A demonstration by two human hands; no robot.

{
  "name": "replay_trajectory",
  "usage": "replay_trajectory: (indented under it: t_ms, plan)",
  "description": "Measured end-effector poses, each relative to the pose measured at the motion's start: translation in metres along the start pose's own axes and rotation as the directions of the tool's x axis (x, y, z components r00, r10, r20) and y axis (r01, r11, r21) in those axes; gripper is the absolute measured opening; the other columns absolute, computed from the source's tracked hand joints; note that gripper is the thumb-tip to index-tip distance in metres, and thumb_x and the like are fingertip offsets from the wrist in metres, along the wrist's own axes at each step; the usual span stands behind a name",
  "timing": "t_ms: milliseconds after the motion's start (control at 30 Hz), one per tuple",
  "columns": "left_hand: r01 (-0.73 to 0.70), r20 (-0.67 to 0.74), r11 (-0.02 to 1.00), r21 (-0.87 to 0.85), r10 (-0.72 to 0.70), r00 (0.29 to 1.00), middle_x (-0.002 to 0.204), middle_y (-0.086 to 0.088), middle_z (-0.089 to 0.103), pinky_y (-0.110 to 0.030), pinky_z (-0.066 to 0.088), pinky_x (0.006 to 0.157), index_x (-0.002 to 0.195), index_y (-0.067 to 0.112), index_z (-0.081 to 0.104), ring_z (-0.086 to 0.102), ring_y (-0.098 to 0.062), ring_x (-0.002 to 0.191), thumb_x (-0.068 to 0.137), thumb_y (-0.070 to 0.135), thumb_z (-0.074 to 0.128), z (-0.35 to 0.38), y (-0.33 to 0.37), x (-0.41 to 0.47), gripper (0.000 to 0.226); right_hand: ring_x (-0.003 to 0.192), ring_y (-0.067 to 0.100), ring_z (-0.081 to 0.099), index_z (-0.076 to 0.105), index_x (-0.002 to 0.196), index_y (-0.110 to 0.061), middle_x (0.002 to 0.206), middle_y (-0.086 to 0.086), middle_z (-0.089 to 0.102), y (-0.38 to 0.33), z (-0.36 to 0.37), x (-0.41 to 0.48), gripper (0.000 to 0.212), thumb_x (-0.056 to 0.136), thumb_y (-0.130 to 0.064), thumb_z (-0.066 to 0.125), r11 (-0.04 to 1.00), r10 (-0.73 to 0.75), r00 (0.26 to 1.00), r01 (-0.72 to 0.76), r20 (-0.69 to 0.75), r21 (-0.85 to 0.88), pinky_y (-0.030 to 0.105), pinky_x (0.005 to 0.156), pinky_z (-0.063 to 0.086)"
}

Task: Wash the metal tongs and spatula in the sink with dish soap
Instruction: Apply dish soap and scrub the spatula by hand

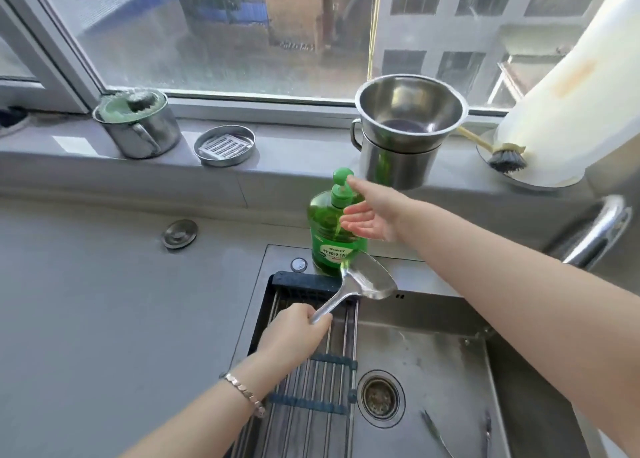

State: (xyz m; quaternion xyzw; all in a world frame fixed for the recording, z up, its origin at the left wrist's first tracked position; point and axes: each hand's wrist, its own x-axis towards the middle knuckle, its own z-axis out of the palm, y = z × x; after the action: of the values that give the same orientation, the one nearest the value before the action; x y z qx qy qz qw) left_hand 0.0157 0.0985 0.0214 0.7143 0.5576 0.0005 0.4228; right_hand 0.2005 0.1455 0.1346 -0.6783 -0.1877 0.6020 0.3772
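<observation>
My left hand (pixel 294 329) grips the handle of the metal spatula (pixel 367 281), holding its blade up over the back edge of the sink, just in front of the green dish soap bottle (pixel 327 235). My right hand (pixel 369 215) is at the bottle: the thumb rests on the green pump head and the fingers are spread, palm cupped, under the nozzle. The metal tongs (pixel 457 433) lie on the sink floor at the front right, partly cut off by the frame's edge.
A roll-up drying rack (pixel 311 371) covers the left part of the steel sink (pixel 433 353), with the drain (pixel 380 398) beside it. On the window ledge stand a steel pot with a bowl (pixel 408 128), a lidded mug, a soap dish and a brush. The faucet (pixel 595 229) is at right.
</observation>
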Motion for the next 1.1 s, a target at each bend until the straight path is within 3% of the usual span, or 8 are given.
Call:
replay_trajectory:
  t_ms: [133, 233, 333, 600, 767, 967, 1033, 1100]
  plan:
    - [-0.037, 0.035, 0.998, 0.058, 0.035, 0.999, 0.059, 0.009, 0.053, -0.022, 0.037, 0.049, 0.074, 0.027, 0.057, 0.047, -0.009, 0.05, 0.089, 0.044, 0.048, -0.004, -0.002, 0.012, 0.024, 0.048, 0.009, 0.054, 0.055, 0.078, -0.002, 0.068, 0.006, 0.055, -0.018, 0.011, 0.021, 0.04, 0.094, -0.039, 0.049, 0.984, 0.012, 1.0, -0.011, -0.007, 0.177, 0.013, 0.038, 0.046]
    - [-0.059, 0.043, 0.994, 0.096, 0.055, 0.998, 0.056, 0.009, 0.049, -0.023, 0.034, 0.048, 0.065, 0.028, 0.051, 0.044, -0.01, 0.048, 0.088, 0.045, 0.047, -0.002, -0.005, 0.016, 0.029, 0.031, 0.005, 0.047, 0.054, 0.071, -0.005, 0.049, 0.002, 0.053, -0.023, 0.008, 0.026, 0.037, 0.095, -0.032, 0.048, 0.966, 0.044, 0.998, -0.052, 0.041, 0.252, 0.01, 0.032, 0.039]
    - [-0.076, 0.067, 0.992, 0.096, 0.07, 0.995, 0.055, 0.008, 0.046, -0.023, 0.033, 0.05, 0.066, 0.025, 0.052, 0.041, -0.013, 0.048, 0.088, 0.044, 0.047, 0.001, -0.006, 0.02, 0.03, 0.029, 0.005, 0.045, 0.051, 0.071, -0.004, 0.041, 0.001, 0.05, -0.021, 0.001, 0.029, 0.034, 0.095, -0.029, 0.05, 0.937, 0.083, 0.993, -0.105, 0.079, 0.333, 0.01, 0.029, 0.035]
    - [-0.096, 0.089, 0.994, 0.06, 0.09, 0.992, 0.056, 0.007, 0.046, -0.023, 0.035, 0.05, 0.072, 0.019, 0.058, 0.041, -0.014, 0.049, 0.088, 0.043, 0.047, 0.002, -0.008, 0.022, 0.03, 0.029, 0.007, 0.048, 0.051, 0.07, -0.003, 0.041, 0.004, 0.05, -0.019, -0.001, 0.033, 0.034, 0.093, -0.028, 0.053, 0.896, 0.124, 0.981, -0.174, 0.146, 0.409, 0.012, 0.03, 0.04]
    - [-0.099, 0.088, 0.994, 0.055, 0.094, 0.992, 0.054, 0.008, 0.046, -0.021, 0.033, 0.046, 0.065, 0.024, 0.052, 0.04, -0.01, 0.045, 0.089, 0.042, 0.048, 0.001, -0.004, 0.02, 0.03, 0.028, 0.008, 0.048, 0.05, 0.074, -0.005, 0.039, 0.003, 0.049, -0.014, 0.004, 0.037, 0.031, 0.093, -0.029, 0.053, 0.883, 0.117, 0.986, -0.158, 0.117, 0.441, 0.012, 0.029, 0.039]
    - [-0.041, 0.052, 0.985, 0.168, 0.033, 0.998, 0.053, 0.007, 0.046, -0.021, 0.033, 0.046, 0.066, 0.02, 0.054, 0.042, -0.012, 0.046, 0.085, 0.055, 0.047, -0.002, 0.008, 0.006, 0.041, 0.028, 0.004, 0.048, 0.054, 0.082, -0.003, 0.037, 0.001, 0.051, -0.013, 0.005, 0.027, 0.038, 0.09, -0.04, 0.054, 0.914, 0.097, 0.992, -0.12, 0.078, 0.387, 0.009, 0.033, 0.042]
    - [-0.032, 0.022, 0.973, 0.228, 0.028, 0.999, 0.052, 0.006, 0.046, -0.023, 0.034, 0.049, 0.065, 0.017, 0.053, 0.042, -0.014, 0.048, 0.084, 0.063, 0.043, -0.001, 0.012, -0.001, 0.051, 0.03, 0.006, 0.051, 0.054, 0.081, 0.0, 0.043, 0.003, 0.055, -0.005, 0.002, 0.017, 0.044, 0.092, -0.043, 0.048, 0.906, 0.071, 0.995, -0.094, 0.07, 0.414, 0.01, 0.033, 0.043]
    - [-0.038, 0.011, 0.959, 0.28, 0.037, 0.999, 0.052, 0.006, 0.046, -0.025, 0.036, 0.052, 0.063, 0.017, 0.051, 0.044, -0.016, 0.049, 0.084, 0.067, 0.038, 0.0, 0.016, -0.011, 0.055, 0.033, 0.011, 0.057, 0.054, 0.08, 0.002, 0.059, 0.01, 0.059, 0.01, -0.006, 0.0, 0.045, 0.099, -0.035, 0.036, 0.856, 0.017, 1.0, -0.02, 0.011, 0.517, 0.014, 0.034, 0.047]
